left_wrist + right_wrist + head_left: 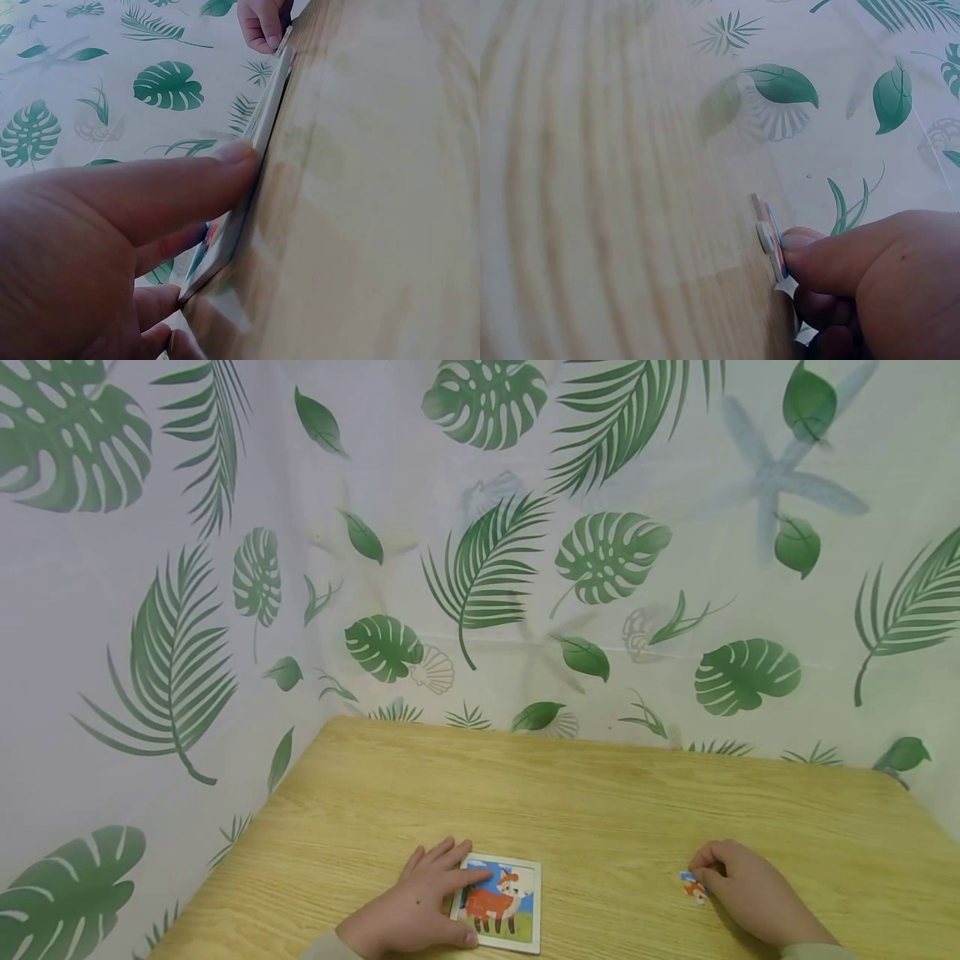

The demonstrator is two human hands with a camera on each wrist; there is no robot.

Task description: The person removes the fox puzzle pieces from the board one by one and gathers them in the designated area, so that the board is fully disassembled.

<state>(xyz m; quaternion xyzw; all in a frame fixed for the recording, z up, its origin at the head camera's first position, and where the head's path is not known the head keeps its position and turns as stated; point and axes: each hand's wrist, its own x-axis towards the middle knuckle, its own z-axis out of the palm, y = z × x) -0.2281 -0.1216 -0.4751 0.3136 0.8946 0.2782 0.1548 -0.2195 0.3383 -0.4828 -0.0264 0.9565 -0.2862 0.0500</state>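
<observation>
A square fox picture puzzle in a white frame [537,902] lies on the wooden table. My left hand [431,897] rests across its left side with the fingers spread. One finger reaches over the blue part of the picture, and the thumb touches the near edge; the left wrist view shows this thumb [202,180] against the frame's side. A pale patch [523,872] shows at the picture's upper right. Farther right, my right hand [750,889] pinches a small puzzle piece [696,888] in orange, white and blue between thumb and finger. The piece [771,238] stands close over the tabletop.
The wooden table [570,802] extends from the hands back to a white curtain [480,693] printed with green leaves, which hangs behind it and along the left side. Bare tabletop separates the framed puzzle from the right hand.
</observation>
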